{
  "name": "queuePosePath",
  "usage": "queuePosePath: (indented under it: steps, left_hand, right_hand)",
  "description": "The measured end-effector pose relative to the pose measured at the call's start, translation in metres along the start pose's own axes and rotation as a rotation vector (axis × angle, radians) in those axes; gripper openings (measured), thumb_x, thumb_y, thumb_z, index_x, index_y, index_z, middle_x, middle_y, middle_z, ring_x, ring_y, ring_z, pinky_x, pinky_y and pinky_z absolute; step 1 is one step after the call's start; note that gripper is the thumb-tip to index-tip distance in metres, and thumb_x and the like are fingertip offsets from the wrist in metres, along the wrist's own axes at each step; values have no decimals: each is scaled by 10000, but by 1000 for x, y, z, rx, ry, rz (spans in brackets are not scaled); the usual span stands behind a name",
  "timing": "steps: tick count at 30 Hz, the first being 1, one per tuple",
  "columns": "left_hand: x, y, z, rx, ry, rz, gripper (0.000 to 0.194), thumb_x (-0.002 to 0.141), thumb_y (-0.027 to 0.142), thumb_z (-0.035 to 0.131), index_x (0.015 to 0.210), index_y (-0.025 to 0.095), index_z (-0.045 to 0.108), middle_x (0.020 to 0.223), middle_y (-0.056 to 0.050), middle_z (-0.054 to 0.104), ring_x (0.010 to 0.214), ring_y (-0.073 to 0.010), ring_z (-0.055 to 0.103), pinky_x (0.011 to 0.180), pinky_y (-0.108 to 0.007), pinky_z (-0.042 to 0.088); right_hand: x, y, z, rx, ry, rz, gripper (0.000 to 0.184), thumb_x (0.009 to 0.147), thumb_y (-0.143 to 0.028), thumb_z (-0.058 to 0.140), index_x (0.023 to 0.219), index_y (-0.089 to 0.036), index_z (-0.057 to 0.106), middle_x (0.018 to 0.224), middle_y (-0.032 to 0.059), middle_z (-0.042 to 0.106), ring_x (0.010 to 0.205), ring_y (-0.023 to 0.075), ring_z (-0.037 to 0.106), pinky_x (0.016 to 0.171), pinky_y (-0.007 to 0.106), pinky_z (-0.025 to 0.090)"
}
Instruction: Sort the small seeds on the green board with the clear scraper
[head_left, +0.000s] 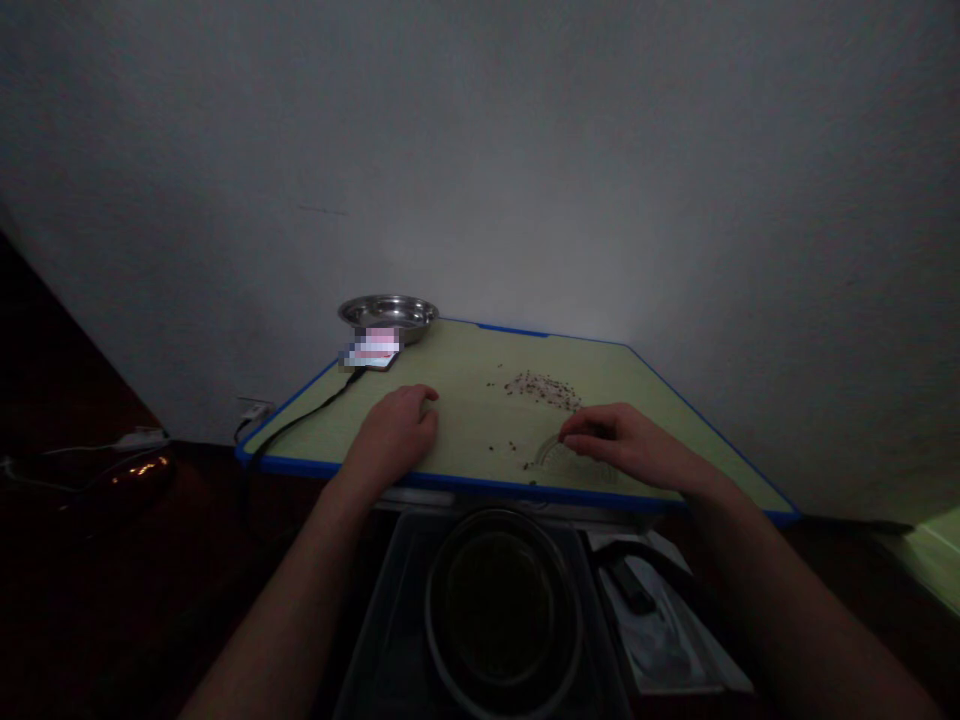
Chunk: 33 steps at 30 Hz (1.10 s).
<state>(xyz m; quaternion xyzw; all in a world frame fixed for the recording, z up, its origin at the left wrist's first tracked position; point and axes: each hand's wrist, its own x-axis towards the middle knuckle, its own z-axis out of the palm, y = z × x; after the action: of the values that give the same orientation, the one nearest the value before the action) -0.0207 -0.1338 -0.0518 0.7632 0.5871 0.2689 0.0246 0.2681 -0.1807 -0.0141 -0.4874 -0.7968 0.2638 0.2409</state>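
Observation:
My left hand (396,432) rests on the pale yellow-green board with blue edging (465,350). Its fingers are loosely curved, with a gap between thumb and forefinger and nothing seen in it. Over the board's right half, my right hand (628,440) is closed in a pinch, fingertips together; anything between them is too small to make out. Just beyond those fingertips lies a spread of small dark bits (541,388), perhaps seeds or beans. A few stray bits (513,446) lie between my hands. Printed curved marking (555,456) shows beneath my right hand.
A shiny metal bowl (388,312) stands at the board's back left, with a lit phone (375,348) before it and a black cable (307,412) trailing off the edge. Below the near edge sits a round dark container (504,610) on a plastic box. A wall rises behind.

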Motion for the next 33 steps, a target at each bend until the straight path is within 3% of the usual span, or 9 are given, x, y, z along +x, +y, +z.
queuePosePath:
  steps: [12, 24, 33]
  left_hand:
    - [0, 1, -1, 7, 5, -4, 328, 812, 227, 414, 1081, 145, 583, 1113, -113, 632, 1042, -238, 574, 933, -362, 427]
    - [0, 1, 0, 0, 6, 2, 335, 820, 226, 405, 1092, 136, 580, 1120, -117, 629, 1046, -238, 570, 945, -372, 421]
    - [-1, 0, 0, -1, 13, 8, 331, 820, 223, 411, 1090, 136, 582, 1114, -115, 631, 1038, -236, 571, 944, -367, 420]
  right_hand:
    - [4, -11, 12, -4, -64, -32, 154, 817, -271, 575, 865, -178, 688, 798, 37, 693, 715, 163, 606, 652, 293, 468]
    - [7, 3, -4, -75, 69, 8, 200, 822, -306, 549, 848, -157, 681, 750, 33, 655, 665, 153, 546, 601, 284, 420]
    - [15, -1, 8, -63, -2, -29, 190, 820, -282, 555, 884, -165, 690, 795, 42, 678, 700, 158, 573, 634, 291, 440]
